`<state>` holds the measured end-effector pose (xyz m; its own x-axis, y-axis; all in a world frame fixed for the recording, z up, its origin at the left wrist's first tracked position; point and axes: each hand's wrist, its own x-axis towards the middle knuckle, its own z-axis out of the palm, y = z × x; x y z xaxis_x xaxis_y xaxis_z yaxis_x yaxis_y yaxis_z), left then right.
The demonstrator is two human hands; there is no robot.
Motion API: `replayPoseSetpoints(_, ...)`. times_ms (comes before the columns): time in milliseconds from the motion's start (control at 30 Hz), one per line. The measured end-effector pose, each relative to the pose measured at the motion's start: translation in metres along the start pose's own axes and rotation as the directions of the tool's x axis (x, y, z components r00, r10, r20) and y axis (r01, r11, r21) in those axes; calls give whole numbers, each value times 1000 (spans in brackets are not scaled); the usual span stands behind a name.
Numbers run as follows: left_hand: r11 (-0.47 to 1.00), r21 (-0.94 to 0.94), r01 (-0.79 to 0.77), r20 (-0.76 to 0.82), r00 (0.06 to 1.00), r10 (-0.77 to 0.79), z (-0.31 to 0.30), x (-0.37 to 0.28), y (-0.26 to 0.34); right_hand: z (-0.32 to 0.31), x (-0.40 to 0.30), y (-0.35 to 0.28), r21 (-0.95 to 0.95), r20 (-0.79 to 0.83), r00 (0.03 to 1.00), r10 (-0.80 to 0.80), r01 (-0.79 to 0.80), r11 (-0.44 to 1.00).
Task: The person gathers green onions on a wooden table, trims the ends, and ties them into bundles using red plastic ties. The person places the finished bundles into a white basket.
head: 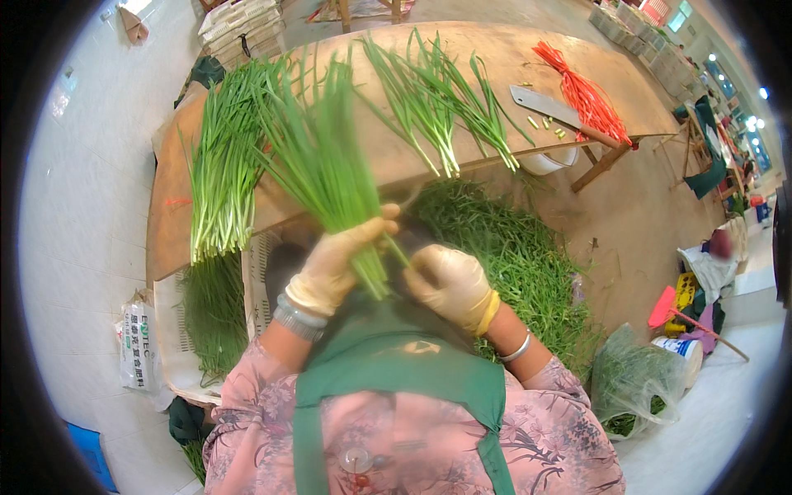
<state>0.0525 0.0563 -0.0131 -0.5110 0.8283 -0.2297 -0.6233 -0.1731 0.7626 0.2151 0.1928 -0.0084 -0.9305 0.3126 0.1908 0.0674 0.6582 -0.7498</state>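
My left hand (pixel 346 253), in a pale rubber glove, grips a thick bunch of green garlic chives (pixel 337 167) near the pale stem ends. The leaves fan up over the wooden table and are partly blurred. Just right of the bunch, my gloved right hand (pixel 448 278) pinches the lower end of a single stalk (pixel 396 250) that leans out from it. A larger pile of chives (pixel 226 161) lies on the table's left side. Two small loose bundles, a left one (pixel 427 111) and a right one (pixel 489 127), rest near the table's front edge.
A cleaver (pixel 547 106) and a hank of red plastic ties (pixel 585 96) lie on the wooden table (pixel 489 46). Discarded leaves (pixel 520 266) cover the floor at front right. A white crate (pixel 170 322) with chives stands at left, a clear plastic bag (pixel 637 371) at lower right.
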Motion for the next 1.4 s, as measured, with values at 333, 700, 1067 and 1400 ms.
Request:
replayPoseSetpoints(333, 976, -217, -37, -106, 994, 14, -25, 11, 11, -50, 96, 6, -326, -153, 968, -199, 141, 935)
replayPoseSetpoints(700, 969, -241, 50, -107, 991, -77, -29, 5, 4, -35, 135, 41, -608, -152, 988, 31, -118, 785)
replayPoseSetpoints(1067, 957, -259, 132, 110, 988, -107, -20, 12, -18, 1, 30, 24, 771, 368, 913, 177, -407, 489)
replayPoseSetpoints(1400, 999, 30, 20, -113, 993, -16, -47, 30, -56, 38, 37, 28, 672, 37, 956, 290, -238, 701)
